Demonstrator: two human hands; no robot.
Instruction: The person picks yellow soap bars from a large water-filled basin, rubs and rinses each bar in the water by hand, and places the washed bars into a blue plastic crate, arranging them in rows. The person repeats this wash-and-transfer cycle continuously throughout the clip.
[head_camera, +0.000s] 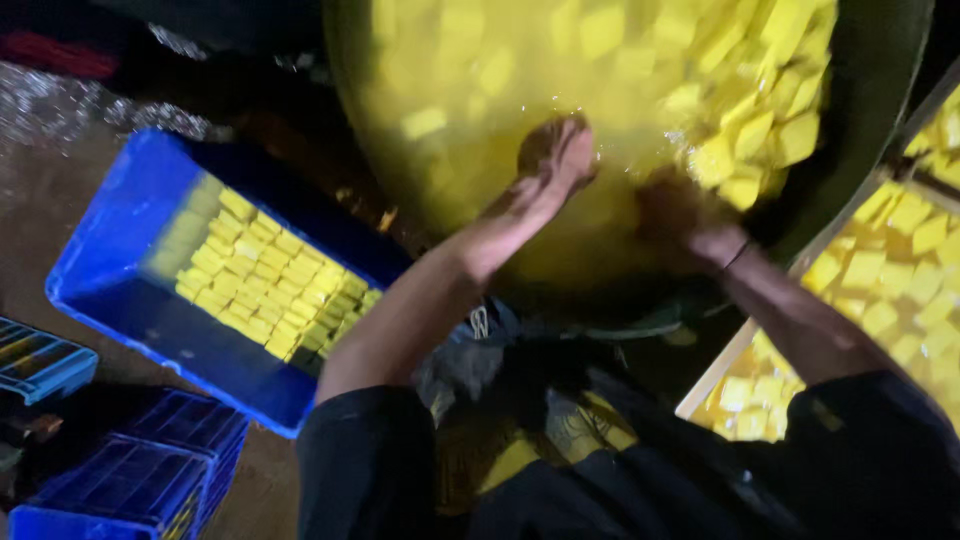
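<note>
A big round vat (870, 120) holds yellow liquid with several yellow cubes (760, 130) floating in it, mostly at the right. My left hand (555, 160) is just above or at the liquid's surface near the vat's front, fingers together and bent down. My right hand (680, 215) is dipped into the liquid beside it, blurred and partly under the surface, so I cannot tell if it holds anything. Both forearms reach out from dark sleeves.
A blue plastic crate (110, 240) at the left holds neat rows of yellow cubes (265, 285). Empty blue crates (130, 480) are stacked at the lower left on a wet floor. A wooden-framed tray (740, 345) with more yellow cubes stands at the right.
</note>
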